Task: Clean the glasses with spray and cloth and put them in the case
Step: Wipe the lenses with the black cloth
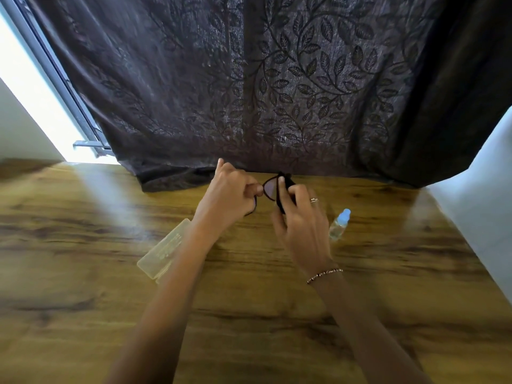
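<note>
Nearest, yellowish case (pixel 163 252) flat on wooden table (pixel 83 273) under left forearm, spray bottle (pixel 339 224) lying just right of right hand (pixel 300 225), which pinches dark cloth (pixel 288 189) over a lens, left hand (pixel 230 195) gripping glasses (pixel 270 188) above table, dark leaf-patterned curtain (pixel 277 79) behind.

Wooden table (pixel 83 273): case (pixel 163 250), spray bottle (pixel 339 225).

The left hand (pixel 230 195) covers one lens of the glasses (pixel 270 189); the right hand (pixel 299 220) hides most of the dark cloth (pixel 286 187). The left forearm crosses the case (pixel 163 250). The spray bottle (pixel 339 224) is blurred, any label unreadable.
</note>
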The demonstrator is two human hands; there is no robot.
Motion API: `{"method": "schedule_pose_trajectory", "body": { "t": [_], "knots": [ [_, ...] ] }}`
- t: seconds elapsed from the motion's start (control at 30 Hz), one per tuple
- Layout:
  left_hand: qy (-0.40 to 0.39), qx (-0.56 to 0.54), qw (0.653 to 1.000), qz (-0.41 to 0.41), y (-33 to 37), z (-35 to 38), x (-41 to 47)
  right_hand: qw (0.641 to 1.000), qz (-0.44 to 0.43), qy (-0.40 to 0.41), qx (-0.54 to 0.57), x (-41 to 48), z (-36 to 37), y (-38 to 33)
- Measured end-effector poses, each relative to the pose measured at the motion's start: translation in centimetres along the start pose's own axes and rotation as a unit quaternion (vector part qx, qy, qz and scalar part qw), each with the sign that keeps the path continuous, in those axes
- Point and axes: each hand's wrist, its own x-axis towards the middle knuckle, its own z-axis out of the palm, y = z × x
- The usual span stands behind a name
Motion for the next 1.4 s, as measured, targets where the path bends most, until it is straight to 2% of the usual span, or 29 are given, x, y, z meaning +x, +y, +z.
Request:
{"method": "schedule_pose_trajectory", "body": {
  "t": [0.07,0.23,0.4,0.57,0.73,0.83,0.9,1.0,1.1,1.27,1.4],
  "knots": [
    [0.011,0.010,1.000,-0.018,-0.3,-0.2,0.2,1.000,0.002,-0.002,0.016,-0.6,0.1,-0.1],
    [-0.020,0.056,0.998,-0.015,-0.1,0.1,0.2,0.995,-0.075,-0.036,0.052,-1.0,0.6,-1.0],
    [0.019,0.023,0.999,-0.046,-0.8,-1.0,0.3,0.999,-0.017,0.021,0.037,-0.1,0.6,0.4],
    [-0.026,0.035,0.998,-0.036,0.0,-0.7,0.2,0.995,-0.088,-0.025,0.044,-0.8,0.9,-0.9],
    [-0.015,0.011,0.998,-0.059,-0.7,-1.0,-0.1,0.999,-0.027,-0.008,0.025,0.3,0.2,0.3],
    [-0.022,-0.005,0.996,-0.088,-0.5,-1.0,-0.3,0.996,-0.078,-0.023,0.043,-0.9,0.3,-0.4],
    [-0.040,0.007,0.996,-0.079,0.1,-0.7,-0.3,0.993,-0.106,-0.038,0.042,-1.2,0.5,-1.0],
    [-0.037,0.013,0.997,-0.072,0.4,-0.8,-0.2,0.996,-0.075,-0.032,0.025,0.0,0.4,-0.6],
    [-0.003,-0.001,0.996,-0.088,0.0,-1.4,-0.3,0.999,-0.043,-0.018,0.026,0.3,-0.1,0.2],
    [-0.029,0.002,0.994,-0.102,0.6,-1.4,-0.3,0.993,-0.099,-0.044,0.043,-0.8,0.1,-1.2],
    [-0.041,0.001,0.994,-0.101,0.3,-1.4,-0.4,0.994,-0.094,-0.031,0.043,-0.3,0.0,-0.9]
  ]
}}
